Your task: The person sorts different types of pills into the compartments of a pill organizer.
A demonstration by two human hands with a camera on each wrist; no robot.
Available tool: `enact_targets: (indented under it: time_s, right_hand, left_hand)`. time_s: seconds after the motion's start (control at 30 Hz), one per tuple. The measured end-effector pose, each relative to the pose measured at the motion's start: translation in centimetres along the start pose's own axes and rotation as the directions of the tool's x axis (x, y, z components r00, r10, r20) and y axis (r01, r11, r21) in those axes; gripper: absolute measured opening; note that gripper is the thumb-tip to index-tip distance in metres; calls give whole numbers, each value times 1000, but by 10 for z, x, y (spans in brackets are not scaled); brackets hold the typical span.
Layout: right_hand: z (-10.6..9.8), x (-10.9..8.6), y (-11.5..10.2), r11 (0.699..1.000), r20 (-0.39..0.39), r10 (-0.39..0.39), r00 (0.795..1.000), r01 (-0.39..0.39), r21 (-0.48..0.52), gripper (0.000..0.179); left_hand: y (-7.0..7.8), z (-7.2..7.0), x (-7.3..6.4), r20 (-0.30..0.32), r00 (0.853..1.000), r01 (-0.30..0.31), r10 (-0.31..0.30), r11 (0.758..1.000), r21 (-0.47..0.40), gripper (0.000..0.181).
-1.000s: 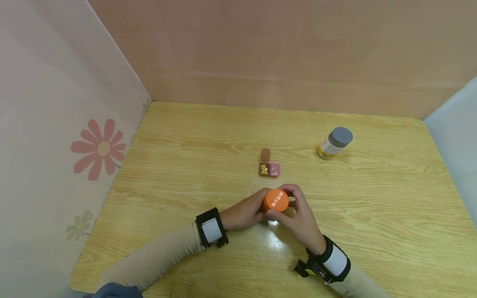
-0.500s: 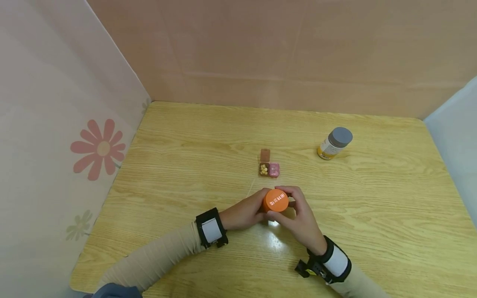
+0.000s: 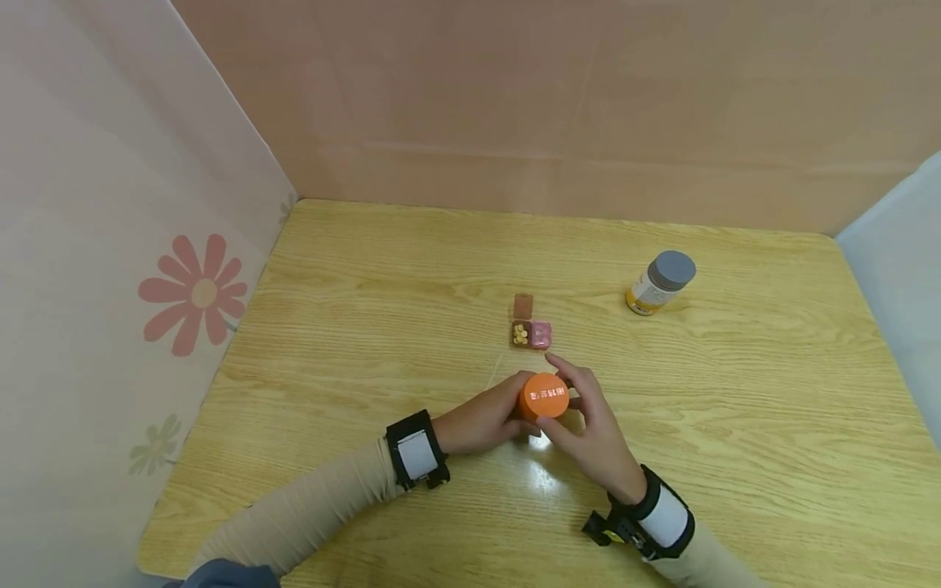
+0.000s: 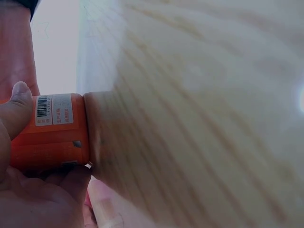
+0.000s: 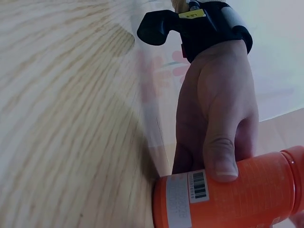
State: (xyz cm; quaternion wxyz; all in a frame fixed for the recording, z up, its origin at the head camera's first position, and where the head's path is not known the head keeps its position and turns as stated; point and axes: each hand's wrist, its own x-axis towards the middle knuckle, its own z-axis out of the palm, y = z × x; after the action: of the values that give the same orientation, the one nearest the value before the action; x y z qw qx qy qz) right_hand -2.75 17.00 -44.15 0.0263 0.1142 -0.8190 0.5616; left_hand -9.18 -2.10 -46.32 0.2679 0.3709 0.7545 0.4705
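Note:
An orange pill bottle (image 3: 546,398) with white lettering on its orange cap stands upright at the middle of the table. My left hand (image 3: 481,416) grips its body, with the thumb (image 5: 221,159) across the orange side beside a barcode label (image 4: 53,109). My right hand (image 3: 599,441) is around the cap from the right. Its index finger is lifted off toward the back, and its thumb tip lies at the near rim. Just behind the bottle is a small pill box (image 3: 541,335). Its brown left compartment has the lid up and holds several yellowish tablets (image 3: 520,333); the pink right lid is down.
A white and yellow bottle with a grey cap (image 3: 662,282) stands at the back right of the wooden table (image 3: 367,286). A pinkish curtain (image 3: 470,98) hangs along the back edge, and a flowered sheet (image 3: 88,286) hangs at the left.
The cap's lettering has turned clockwise, from slanted to nearly level. My right index finger and thumb have spread away from the cap. My left hand keeps its hold; the pill box stays put.

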Motion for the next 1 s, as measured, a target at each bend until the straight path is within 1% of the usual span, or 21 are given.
enact_targets:
  time_s: [0.1, 0.2, 0.33, 0.43, 0.53, 0.6, 0.73, 0.8, 0.9, 1.0]
  right_hand:
    - [0, 0, 0, 1000, 2, -21, 1000, 21, -1, 62]
    - [1, 0, 0, 1000, -18, 17, 1000, -17, 6, 54]
    - [3, 2, 1, 995, -32, 92, 995, -91, 34, 55]
    - [3, 2, 1, 993, -30, 117, 993, -115, 38, 62]
    - [2, 1, 2, 996, -23, 90, 996, -89, 19, 71]
    - [2, 0, 3, 998, -14, 60, 998, -60, 10, 71]
    - [1, 0, 4, 1000, -16, 20, 1000, -20, 12, 62]
    - [1, 0, 3, 1000, -29, 15, 999, -14, 13, 58]
    - [2, 0, 3, 1000, -49, 17, 999, -17, 13, 58]
    - [4, 0, 3, 1000, -68, 24, 997, -25, -10, 65]
  left_hand:
    - [0, 0, 0, -6, 1000, -14, 14, 1000, 6, 56]
    - [-1, 0, 0, -3, 1000, -7, 7, 1000, 6, 53]
    - [0, -1, -1, 7, 1000, 17, -17, 1000, -13, 51]
    - [0, -2, -1, 13, 1000, 17, -17, 1000, -10, 51]
    - [1, -2, -1, 16, 1000, 13, -13, 1000, 1, 52]
    - [1, -2, -1, 16, 1000, 16, -16, 1000, 5, 53]
    - [0, -2, -1, 17, 1000, 20, -20, 1000, 2, 55]
    - [0, -1, -1, 17, 1000, 16, -16, 1000, 1, 55]
    - [-1, -1, -1, 17, 1000, 7, -7, 1000, 4, 54]
    - [-1, -1, -1, 14, 1000, -1, 1, 1000, 17, 55]
